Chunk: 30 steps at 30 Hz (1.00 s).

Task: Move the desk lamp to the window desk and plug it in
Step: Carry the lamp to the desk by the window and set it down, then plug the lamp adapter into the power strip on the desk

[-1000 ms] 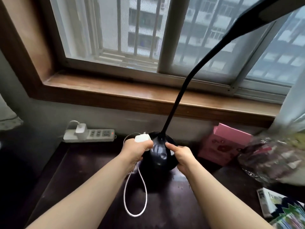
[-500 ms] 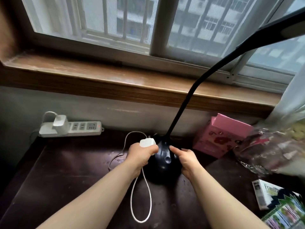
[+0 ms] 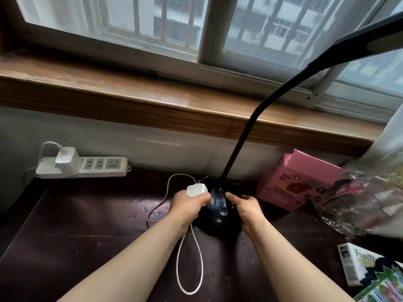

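Over the last second the desk lamp (image 3: 218, 211) has come down toward the near middle of the window desk (image 3: 72, 225); its round black base now looks to be resting on the dark top, though the contact line is in shadow and cannot be confirmed. The power strip (image 3: 87, 165), previously just left of the hands, now lies well apart to the left against the wall. Judgement: the carrying step is done or nearly so — plugging in remains.

Left hand (image 3: 188, 205): clenched around the white plug adapter (image 3: 197, 190), which sits at the top of the fist, and pressed against the left side of the lamp base. The white cord (image 3: 189, 269) hangs from beneath this hand in a long loop over the desk; a second run curves behind the hand toward the base.

Right hand (image 3: 246, 209): grasping the right side of the base, thumb laid over the dome. The lamp therefore sits directly between the two hands, touching both. Its gooseneck rises from the back of the base and arcs up to the right, across the wooden sill (image 3: 152, 103).

The strip shows free sockets to the right of a white charger (image 3: 66, 160) already occupying its left end. A pink box (image 3: 298, 177) stands near the base on the right — not touching it.

Next move, as judged: the left hand must leave the base and carry the adapter leftward; the cord's slack appears ample.
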### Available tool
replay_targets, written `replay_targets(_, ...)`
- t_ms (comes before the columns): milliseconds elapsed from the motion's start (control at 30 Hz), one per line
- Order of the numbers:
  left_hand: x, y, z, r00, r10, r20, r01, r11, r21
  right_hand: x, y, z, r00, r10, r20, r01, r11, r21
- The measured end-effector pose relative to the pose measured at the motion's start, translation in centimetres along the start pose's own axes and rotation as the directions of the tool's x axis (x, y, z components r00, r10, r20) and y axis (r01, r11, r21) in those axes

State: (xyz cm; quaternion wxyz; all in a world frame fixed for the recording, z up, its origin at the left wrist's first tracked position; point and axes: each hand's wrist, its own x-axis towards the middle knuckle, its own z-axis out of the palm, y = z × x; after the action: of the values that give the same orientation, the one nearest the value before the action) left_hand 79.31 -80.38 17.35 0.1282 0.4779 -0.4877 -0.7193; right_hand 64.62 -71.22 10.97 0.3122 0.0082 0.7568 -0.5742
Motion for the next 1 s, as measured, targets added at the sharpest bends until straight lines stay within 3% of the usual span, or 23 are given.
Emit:
replay_targets(433,1.9,0.7,0.0,1.0,0.023,-0.009,-0.023,1.0,-0.001,3.3,1.9,0.2,0.996,0.017,-0.084,-0.026,0.994,-0.108)
replay_targets(700,2.0,0.5,-0.7,1.0,-0.008,0.024,0.009,1.0,-0.021,-0.5,-1.2,0.9,0.999,0.036,-0.026,-0.039,0.994,-0.106)
replay_targets(1000,1.8,0.4,-2.6,0.979,0.134,-0.154,-0.096,0.967,0.235,0.7,-0.2,0.8,0.997,0.053,-0.048,-0.059,0.989,-0.132)
